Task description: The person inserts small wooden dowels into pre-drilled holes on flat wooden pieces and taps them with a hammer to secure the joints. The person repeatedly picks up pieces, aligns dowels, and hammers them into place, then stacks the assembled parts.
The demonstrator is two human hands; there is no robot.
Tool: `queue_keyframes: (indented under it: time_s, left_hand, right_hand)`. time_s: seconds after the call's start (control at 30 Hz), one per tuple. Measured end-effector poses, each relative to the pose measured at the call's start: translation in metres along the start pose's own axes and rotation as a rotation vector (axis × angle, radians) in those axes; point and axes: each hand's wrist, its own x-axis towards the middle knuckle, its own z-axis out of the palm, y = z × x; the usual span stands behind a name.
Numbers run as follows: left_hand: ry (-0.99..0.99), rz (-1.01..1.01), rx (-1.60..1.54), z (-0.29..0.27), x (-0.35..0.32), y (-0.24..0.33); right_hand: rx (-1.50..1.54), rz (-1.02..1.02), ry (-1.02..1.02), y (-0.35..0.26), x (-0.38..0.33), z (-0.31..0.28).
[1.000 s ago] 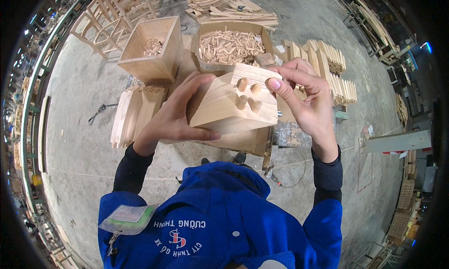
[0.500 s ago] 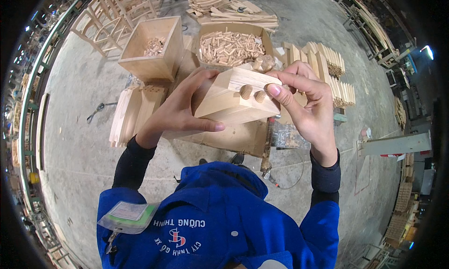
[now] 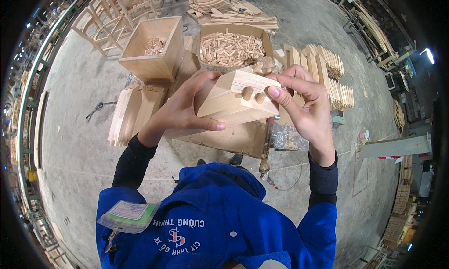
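Observation:
I hold a pale wooden piece (image 3: 238, 111) with slanted faces up over the worktable, in front of my chest. Two round dowels (image 3: 247, 93) stick out side by side from its face near the right end. My left hand (image 3: 182, 105) is wrapped round the left part, thumb along the near side and fingers hidden behind. At the other end, my right hand (image 3: 301, 98) pinches the corner. Its thumb lies beside the right-hand dowel, and its fingers curl behind the wood.
A wooden box (image 3: 175, 47) with some dowels stands at the back left, beside a cardboard box (image 3: 269, 43) full of dowels. Stacked wooden pieces (image 3: 128, 112) lie on the left, more (image 3: 320, 70) on the right. Cardboard (image 3: 229, 140) covers the tabletop. A hose (image 3: 299, 175) hangs at the near right.
Both hands keep their hold on the wooden piece. The piece and the hands have shifted only very slightly.

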Motion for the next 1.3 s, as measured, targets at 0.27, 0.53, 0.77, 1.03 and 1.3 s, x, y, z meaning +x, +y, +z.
queue_keyframes:
  time_s: [0.27,0.53,0.77,1.03,1.3]
  left_hand:
    - [-0.011,0.044,0.059,0.003,0.001,-0.016]
    - [-0.088,-0.132,0.602,0.053,-0.032,-0.142]
    - [-0.102,-0.202,0.830,0.128,-0.079,-0.259]
    - [-0.202,-0.244,0.853,0.132,-0.069,-0.257]
    - [-0.194,-0.224,0.883,0.131,-0.070,-0.261]
  right_hand:
    - [0.053,0.067,0.041,0.021,-0.008,0.006]
    - [0.040,0.604,0.475,0.272,-0.121,0.133]
    - [-0.764,0.575,0.426,0.292,-0.150,0.156]
    - [-0.800,0.850,0.434,0.326,-0.203,0.139]
    - [0.567,1.380,0.306,0.206,-0.226,0.167]
